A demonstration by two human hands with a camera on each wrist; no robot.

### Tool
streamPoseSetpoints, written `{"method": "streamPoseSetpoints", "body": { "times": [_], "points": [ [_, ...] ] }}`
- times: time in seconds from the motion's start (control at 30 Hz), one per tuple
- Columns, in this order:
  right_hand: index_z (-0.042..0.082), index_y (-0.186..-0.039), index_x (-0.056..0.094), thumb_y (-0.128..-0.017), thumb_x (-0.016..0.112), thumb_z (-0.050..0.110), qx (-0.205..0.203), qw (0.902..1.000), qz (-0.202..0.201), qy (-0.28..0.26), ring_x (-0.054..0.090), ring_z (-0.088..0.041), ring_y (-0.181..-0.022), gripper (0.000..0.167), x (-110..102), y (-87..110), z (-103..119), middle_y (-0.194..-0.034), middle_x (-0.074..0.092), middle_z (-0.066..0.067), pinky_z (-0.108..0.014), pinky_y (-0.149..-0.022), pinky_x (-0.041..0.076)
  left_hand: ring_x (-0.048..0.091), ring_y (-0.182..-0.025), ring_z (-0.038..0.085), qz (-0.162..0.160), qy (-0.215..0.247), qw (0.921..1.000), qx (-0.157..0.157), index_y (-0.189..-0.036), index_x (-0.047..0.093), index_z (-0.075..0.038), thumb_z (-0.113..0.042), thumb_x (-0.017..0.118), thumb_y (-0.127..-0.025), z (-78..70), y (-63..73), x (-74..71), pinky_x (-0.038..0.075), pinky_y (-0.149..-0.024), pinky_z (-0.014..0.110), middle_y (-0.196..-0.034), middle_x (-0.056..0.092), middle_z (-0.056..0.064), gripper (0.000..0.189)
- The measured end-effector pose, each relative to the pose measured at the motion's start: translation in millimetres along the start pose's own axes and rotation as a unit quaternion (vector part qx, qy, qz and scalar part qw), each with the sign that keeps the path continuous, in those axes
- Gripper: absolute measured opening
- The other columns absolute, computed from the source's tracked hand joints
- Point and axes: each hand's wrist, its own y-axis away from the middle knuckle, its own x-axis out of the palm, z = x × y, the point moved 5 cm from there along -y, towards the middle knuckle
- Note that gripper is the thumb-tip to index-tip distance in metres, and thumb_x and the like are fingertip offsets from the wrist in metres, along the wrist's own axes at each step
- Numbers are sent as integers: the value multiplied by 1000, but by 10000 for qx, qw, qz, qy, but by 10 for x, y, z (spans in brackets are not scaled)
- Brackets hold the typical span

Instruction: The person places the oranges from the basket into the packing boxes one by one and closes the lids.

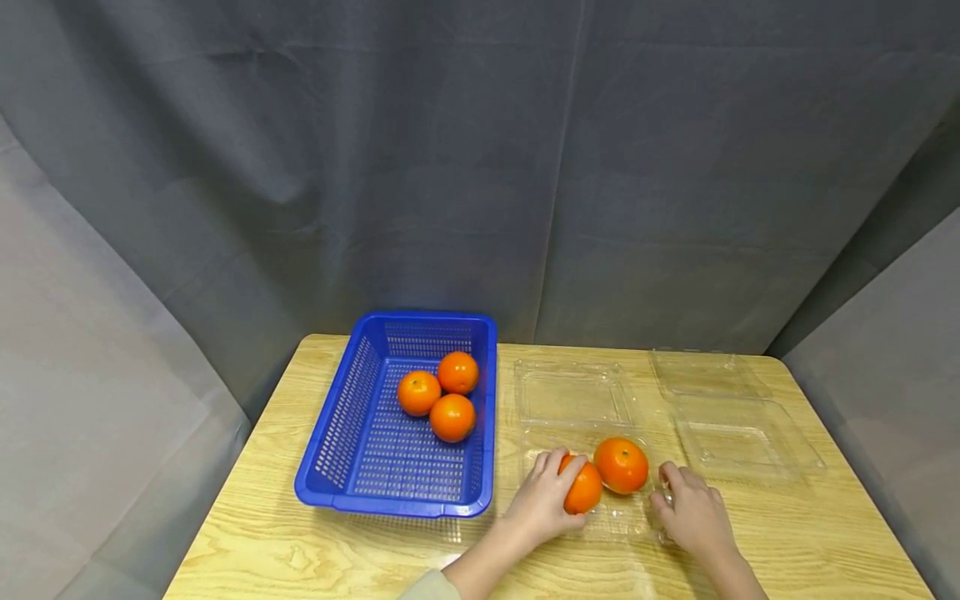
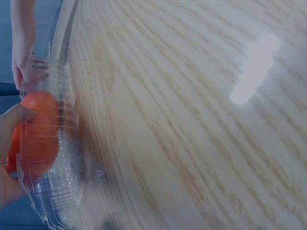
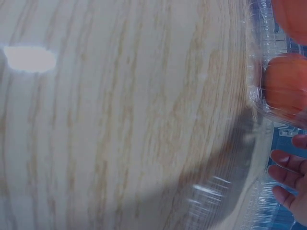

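- Orange fruit [image 1: 584, 492] is in the left hand [image 1: 543, 497]: I see thumb and fingers curled round it, over the near half of a clear box [image 1: 617, 525].
- Beside it in that half sits a second orange [image 1: 622, 466].
- I see the right hand [image 1: 694, 510], fingers loosely bent, at the box's right edge; I cannot tell if it touches.
- Farther right lies another clear box [image 1: 735, 443].
- Left, a blue basket [image 1: 397, 506] holds three oranges [image 1: 452, 418].
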Motion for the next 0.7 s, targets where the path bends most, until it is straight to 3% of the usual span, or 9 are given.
{"method": "streamPoseSetpoints", "body": {
  "times": [0.3,0.7],
  "points": [
    [8,-98,53,-80,59,20,-17,10000,30,-2,56,-28,-84,22,0,-11,1,-88,57,-5,-48,-66,41,43,-105,15,194,-26,9998,-14,-130,45,-24,-39,78,-62,0,-52,78,46,-76,23,-120,44,2,78],
    [10,-93,51,-80,59,21,27,10000,26,5,55,-28,-83,19,-4,1,6,-84,55,-3,-47,-65,40,44,-102,12,640,372,9973,11,-130,47,-25,-37,80,-60,-14,-103,99,45,-76,20,-117,46,-1,78]
  ]
}}
